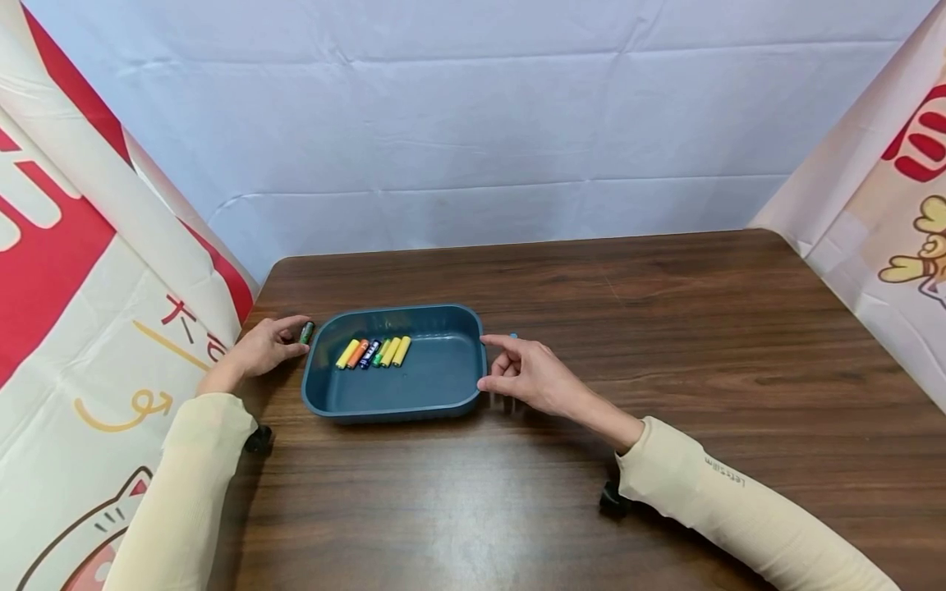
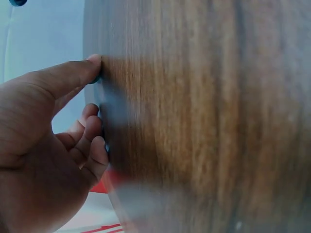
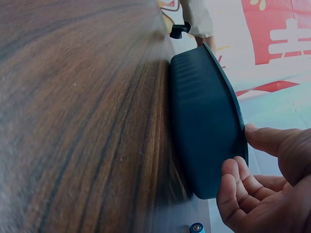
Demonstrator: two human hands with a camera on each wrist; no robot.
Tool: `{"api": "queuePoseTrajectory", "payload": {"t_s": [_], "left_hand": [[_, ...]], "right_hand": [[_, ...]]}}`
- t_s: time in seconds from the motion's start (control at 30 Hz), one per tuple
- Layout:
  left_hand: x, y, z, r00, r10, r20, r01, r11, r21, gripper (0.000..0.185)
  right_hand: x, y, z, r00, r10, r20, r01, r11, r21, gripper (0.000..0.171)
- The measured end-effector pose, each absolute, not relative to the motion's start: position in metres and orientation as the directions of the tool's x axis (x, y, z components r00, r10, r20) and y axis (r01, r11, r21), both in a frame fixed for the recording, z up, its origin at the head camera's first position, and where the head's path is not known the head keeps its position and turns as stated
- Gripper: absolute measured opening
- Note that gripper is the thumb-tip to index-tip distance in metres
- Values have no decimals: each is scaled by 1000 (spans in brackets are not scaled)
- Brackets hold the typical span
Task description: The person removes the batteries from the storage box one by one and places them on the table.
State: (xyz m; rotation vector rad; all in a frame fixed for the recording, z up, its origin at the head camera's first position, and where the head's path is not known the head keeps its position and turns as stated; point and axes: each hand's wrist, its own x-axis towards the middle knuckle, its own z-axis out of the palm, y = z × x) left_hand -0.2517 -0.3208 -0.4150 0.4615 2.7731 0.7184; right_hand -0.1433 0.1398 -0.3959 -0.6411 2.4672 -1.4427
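A dark teal rectangular tray [image 1: 414,402] stands on the table, with a row of several batteries [image 1: 369,353] inside, yellow, orange, dark blue and green. My right hand [image 1: 528,373] touches the tray's right end, index finger and thumb spread along the rim and the other fingers bent. In the right wrist view the thumb [image 3: 265,138] meets the rim from outside. By the tray's left end is my left hand [image 1: 262,349], thumb and index finger spread on either side of a dark green battery [image 1: 306,332]. The tray is out of the left wrist view.
A blue battery [image 3: 197,228] lies outside the tray by my right hand, mostly hidden by it in the head view. The wooden table [image 1: 665,328] ends close by my left forearm. A pale cloth [image 1: 480,123] hangs behind the table, with printed cloths at both sides.
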Motion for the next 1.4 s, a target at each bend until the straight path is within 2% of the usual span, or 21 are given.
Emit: {"api": "queuePoseTrajectory", "payload": {"t_s": [0.6,1.07,1.2,1.4], "left_hand": [[-250,-326,-416,-937,270,-221,126,852,508,65],[-250,-325,-415,-940,249,-235,104,861,498,82],[-246,-326,-410,-941,240,-239,93,862,498,90],[-233,-329,-400,-944,260,-201,119,839,531,92]], "right_hand": [[-143,138,-396,-881,-473,28,-255,425,-868,71],[-142,138,-396,-881,-472,30,-255,421,-870,71],[-142,139,-395,-881,-472,38,-263,422,-868,70],[-143,140,-395,-883,-468,40,-268,433,-861,70]]}}
